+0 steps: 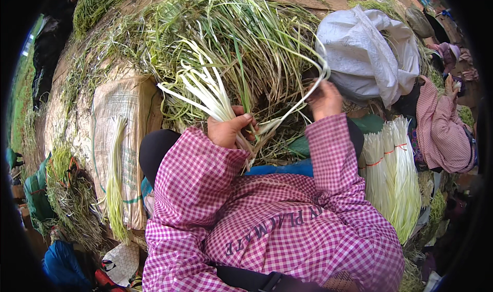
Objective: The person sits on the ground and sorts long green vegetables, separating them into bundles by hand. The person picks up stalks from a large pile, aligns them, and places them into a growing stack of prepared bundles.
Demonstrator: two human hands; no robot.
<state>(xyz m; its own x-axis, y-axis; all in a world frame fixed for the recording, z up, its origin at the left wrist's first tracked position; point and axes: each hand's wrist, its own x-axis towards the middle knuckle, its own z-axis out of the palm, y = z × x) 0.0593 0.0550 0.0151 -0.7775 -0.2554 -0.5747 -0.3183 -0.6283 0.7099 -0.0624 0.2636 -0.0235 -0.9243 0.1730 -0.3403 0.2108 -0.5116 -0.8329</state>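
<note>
My left hand [230, 129] grips a bunch of long leafy vegetable stalks [210, 95], their smooth white ends fanning up and leftward. Out of the same grip a green leaf [239, 64] points upward. A longer pale stalk [294, 109] leans up to the right and curls over beside my right hand [326, 100]. That hand is raised and slightly blurred; its fingertips are partly hidden, so I cannot tell whether they pinch the stalk. Just beyond both hands lies a large heap of untrimmed green stalks [231, 41].
To the left, a trimmed bunch [115, 176] rests on a woven sack [133, 95]. Bundles tied with red bands [389, 168] stand at the right. Behind them sits another person [443, 126]. A white plastic sack [362, 53] stands at upper right.
</note>
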